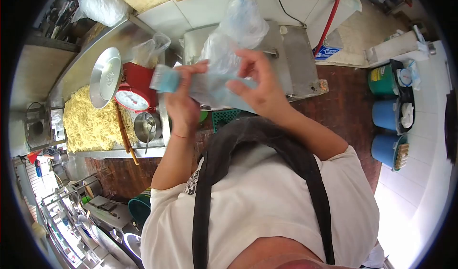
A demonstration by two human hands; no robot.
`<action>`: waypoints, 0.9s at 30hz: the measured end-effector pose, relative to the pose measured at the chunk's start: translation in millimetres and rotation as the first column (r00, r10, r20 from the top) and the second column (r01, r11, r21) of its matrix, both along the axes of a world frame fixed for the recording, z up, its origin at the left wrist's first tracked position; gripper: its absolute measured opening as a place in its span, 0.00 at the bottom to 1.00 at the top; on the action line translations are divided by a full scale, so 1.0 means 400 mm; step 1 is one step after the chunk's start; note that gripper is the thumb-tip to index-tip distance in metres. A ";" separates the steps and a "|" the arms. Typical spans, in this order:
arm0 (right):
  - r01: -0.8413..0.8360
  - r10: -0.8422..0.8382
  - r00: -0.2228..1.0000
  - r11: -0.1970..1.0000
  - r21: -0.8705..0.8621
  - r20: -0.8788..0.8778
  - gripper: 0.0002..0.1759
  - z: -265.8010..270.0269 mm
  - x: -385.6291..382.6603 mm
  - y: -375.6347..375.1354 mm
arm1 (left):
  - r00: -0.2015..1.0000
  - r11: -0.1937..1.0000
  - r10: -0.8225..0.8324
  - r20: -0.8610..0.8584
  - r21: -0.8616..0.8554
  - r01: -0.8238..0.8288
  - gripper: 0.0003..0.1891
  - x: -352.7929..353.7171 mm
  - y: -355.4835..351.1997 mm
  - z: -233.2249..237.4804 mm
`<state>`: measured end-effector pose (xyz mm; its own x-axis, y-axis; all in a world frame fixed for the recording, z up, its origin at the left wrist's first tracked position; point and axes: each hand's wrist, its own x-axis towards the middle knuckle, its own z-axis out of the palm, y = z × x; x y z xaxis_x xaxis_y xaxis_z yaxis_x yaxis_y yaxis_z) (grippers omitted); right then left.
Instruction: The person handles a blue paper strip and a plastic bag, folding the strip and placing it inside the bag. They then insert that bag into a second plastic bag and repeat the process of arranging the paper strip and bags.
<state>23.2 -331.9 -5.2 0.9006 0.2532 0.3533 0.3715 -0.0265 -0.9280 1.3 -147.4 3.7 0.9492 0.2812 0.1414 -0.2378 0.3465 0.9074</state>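
Observation:
My left hand point(183, 95) is closed on a light blue, see-through plastic bag point(219, 85), near a bunched, darker blue end at its left. My right hand point(262, 83) is at the bag's other side, its thumb and fingers spread and blurred; whether they pinch the film cannot be made out. Behind the hands, white plastic bags point(243, 21) lie on a metal surface point(300, 54). To the left are a red scale point(138, 85) with a round dial and a metal pan point(106, 78) beside yellow noodles point(90, 121).
A metal pot point(148, 127) with a ladle and wooden sticks point(125, 135) are by the noodles. A green basket point(225, 118) is below the hands. Blue bins point(384, 114) and a green bin point(380, 80) line the right wall. A red hose point(328, 23) hangs at the back.

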 end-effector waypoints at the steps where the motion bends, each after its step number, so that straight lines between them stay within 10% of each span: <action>1: 0.037 -0.037 0.999 0.999 -0.020 0.023 0.26 -0.011 0.019 -0.023 | 0.999 0.997 0.032 0.018 0.071 -0.033 0.11 0.008 0.047 -0.003; 3: 0.081 -0.085 0.990 0.996 -0.038 -0.116 0.12 -0.009 0.046 -0.054 | 0.998 0.904 0.066 0.013 0.423 -0.065 0.14 0.028 0.120 0.008; 5: 0.061 -0.085 0.986 0.985 -0.159 -0.144 0.12 -0.022 0.073 -0.060 | 0.996 0.515 0.088 -0.031 0.857 -0.019 0.18 0.057 0.142 0.055; 8: 0.074 -0.101 0.990 0.964 -0.254 -0.095 0.13 -0.065 0.110 -0.040 | 0.999 0.314 -0.031 0.009 0.950 0.001 0.22 0.122 0.086 0.070; 18: 0.044 -0.079 0.983 0.977 -0.209 -0.166 0.16 -0.110 0.148 -0.017 | 0.995 0.344 -0.052 -0.086 0.934 0.098 0.16 0.226 0.021 -0.022; 24: 0.189 -0.167 0.971 0.974 0.122 -0.168 0.30 -0.197 0.166 0.049 | 0.984 0.340 -0.119 -0.133 0.926 0.166 0.15 0.243 0.020 -0.007; 27: 0.208 -0.214 0.944 0.977 -0.052 -0.253 0.31 -0.250 0.220 0.048 | 0.981 0.350 -0.146 -0.126 0.921 0.171 0.15 0.245 0.027 -0.014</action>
